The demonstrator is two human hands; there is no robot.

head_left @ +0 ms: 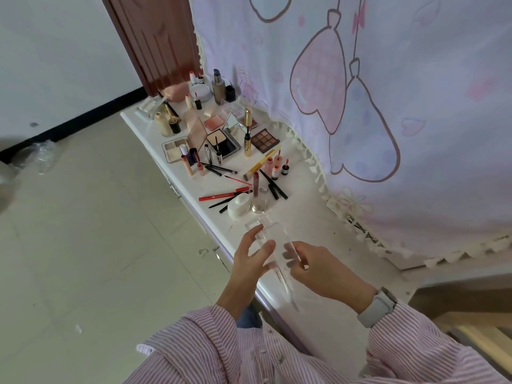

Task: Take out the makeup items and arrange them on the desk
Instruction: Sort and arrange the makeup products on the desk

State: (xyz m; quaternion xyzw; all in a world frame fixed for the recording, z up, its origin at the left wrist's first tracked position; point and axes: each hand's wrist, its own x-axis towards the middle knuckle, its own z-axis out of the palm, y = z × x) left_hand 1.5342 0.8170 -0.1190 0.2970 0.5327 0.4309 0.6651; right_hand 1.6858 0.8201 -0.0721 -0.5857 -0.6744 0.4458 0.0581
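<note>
Both hands were on a clear acrylic box (273, 239), rectangular, hard-edged, see-through enough that the desk showed through it. Left hand (250, 259) had thumb and fingers curled round its near-left side, gripping it. Right hand (318, 268) gripped the right side, fingers bent against the clear wall, a smooth grey watch band (376, 307) on that wrist. Box sat at the near end of the white glossy desk (313, 217); couldn't tell if it was resting on the top or lifted just off it. Sleeves were pink-and-white striped woven cloth (210, 347). Makeup was spread over the far half of the desk: a round white jar (238, 205) just beside a clear domed glass bottle (260, 205), a long red pencil (224, 194) lying flat next to them, thin black pencils (274, 187) fanned nearby. Further back, a square brown eyeshadow palette (265, 140) with a grid of pans, an open black powder compact (221, 144) with its mirrored lid up, a tall gold mascara tube (247, 134) standing upright, small orange-pink vials (273, 167) in a cluster. At the far end, a tall frosted foundation bottle (218, 87) with a dark pump cap. Behind the desk hung a soft lilac printed curtain (388, 92) with a tasselled hem; floor was pale matte tile (83, 217).
</note>
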